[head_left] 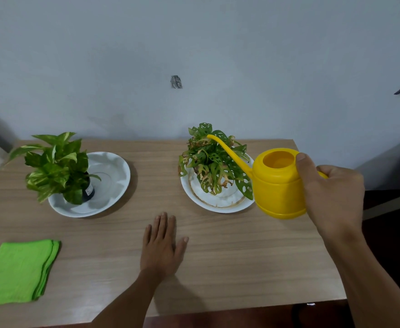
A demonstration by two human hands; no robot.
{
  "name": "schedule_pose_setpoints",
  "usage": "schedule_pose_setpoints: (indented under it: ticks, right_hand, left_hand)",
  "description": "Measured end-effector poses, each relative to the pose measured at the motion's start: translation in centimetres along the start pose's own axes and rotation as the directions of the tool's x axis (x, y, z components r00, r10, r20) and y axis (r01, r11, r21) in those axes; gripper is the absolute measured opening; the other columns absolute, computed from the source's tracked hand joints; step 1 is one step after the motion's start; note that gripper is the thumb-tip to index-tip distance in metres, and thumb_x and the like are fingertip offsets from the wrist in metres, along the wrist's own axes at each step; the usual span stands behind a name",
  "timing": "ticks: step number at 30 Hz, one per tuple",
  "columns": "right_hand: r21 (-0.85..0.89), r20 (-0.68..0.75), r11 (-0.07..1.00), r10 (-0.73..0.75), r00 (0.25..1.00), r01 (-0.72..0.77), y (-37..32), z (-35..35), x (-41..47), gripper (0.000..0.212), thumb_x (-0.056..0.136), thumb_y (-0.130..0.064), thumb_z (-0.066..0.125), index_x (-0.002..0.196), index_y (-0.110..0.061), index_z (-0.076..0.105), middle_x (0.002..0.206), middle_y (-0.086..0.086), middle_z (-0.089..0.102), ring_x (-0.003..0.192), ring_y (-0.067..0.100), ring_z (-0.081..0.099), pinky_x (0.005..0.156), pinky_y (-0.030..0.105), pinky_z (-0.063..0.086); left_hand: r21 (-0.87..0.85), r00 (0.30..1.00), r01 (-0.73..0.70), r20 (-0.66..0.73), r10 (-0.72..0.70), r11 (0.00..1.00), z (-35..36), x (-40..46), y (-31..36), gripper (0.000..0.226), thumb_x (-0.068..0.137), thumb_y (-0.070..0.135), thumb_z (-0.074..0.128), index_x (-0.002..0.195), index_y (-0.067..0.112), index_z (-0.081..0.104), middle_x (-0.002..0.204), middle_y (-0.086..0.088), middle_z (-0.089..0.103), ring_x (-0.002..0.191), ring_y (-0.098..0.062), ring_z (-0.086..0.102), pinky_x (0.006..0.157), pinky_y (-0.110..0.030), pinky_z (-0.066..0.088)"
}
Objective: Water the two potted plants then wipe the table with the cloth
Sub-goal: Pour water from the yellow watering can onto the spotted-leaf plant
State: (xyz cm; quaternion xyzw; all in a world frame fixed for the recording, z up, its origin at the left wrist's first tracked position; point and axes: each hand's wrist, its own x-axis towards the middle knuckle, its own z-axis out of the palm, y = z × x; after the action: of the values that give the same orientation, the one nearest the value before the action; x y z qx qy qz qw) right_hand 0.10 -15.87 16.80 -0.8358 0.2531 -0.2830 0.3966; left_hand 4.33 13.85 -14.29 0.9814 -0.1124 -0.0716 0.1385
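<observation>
My right hand [331, 192] grips the handle of a yellow watering can [277, 185], held just above the table at the right. Its long spout reaches up and left over the right plant [214, 162], a holey-leaved plant with browned edges standing in a stained white saucer [218, 204]. The left plant [57, 166], with variegated green leaves in a dark pot, stands in a white saucer [114, 176]. A folded green cloth [19, 273] lies at the front left. My left hand [162, 245] rests flat on the table, fingers apart, holding nothing.
The wooden table [241, 256] stands against a pale grey wall. Its right edge runs close behind the watering can, and its front edge is near my forearms. A dark floor shows to the right.
</observation>
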Motion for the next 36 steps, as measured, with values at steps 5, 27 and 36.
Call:
schedule_pose_setpoints:
  ticks: [5,27,36]
  right_hand:
    - [0.031,0.014,1.000,-0.004,1.000,0.004,-0.4,0.5,-0.2,0.066,0.099,-0.049,0.063,0.049,-0.019,0.030,0.038,-0.008,0.034,0.039,0.010,0.035,0.050,0.029,0.026]
    - [0.009,-0.030,0.998,0.056,0.998,-0.056,0.6,-0.6,-0.6,0.066,0.095,-0.054,0.062,0.051,-0.016,0.032,0.040,-0.005,0.031,0.041,0.012,0.030,0.050,0.029,0.028]
    - [0.022,-0.034,0.997,0.070,0.997,-0.069,0.4,-0.4,-1.4,0.066,0.096,-0.050,0.063,0.052,-0.016,0.029,0.041,-0.004,0.027,0.045,0.013,0.024,0.051,0.031,0.027]
  left_hand:
    - [-0.011,1.000,-0.011,-0.005,0.010,1.000,-0.1,-0.2,-0.1,0.082,0.102,0.076,0.008,0.167,0.030,-0.006,0.175,0.005,-0.017,0.159,-0.011,-0.027,0.130,-0.040,-0.015]
    - [0.008,0.999,-0.013,-0.042,0.013,1.000,0.4,-0.1,-0.4,0.081,0.103,0.075,0.014,0.169,0.028,0.006,0.176,0.003,-0.005,0.162,-0.014,-0.015,0.131,-0.041,-0.009]
    - [-0.015,1.000,-0.003,0.027,0.004,1.000,0.4,0.2,-0.5,0.083,0.101,0.078,0.008,0.168,0.031,-0.006,0.175,0.005,-0.017,0.159,-0.011,-0.026,0.128,-0.037,-0.018]
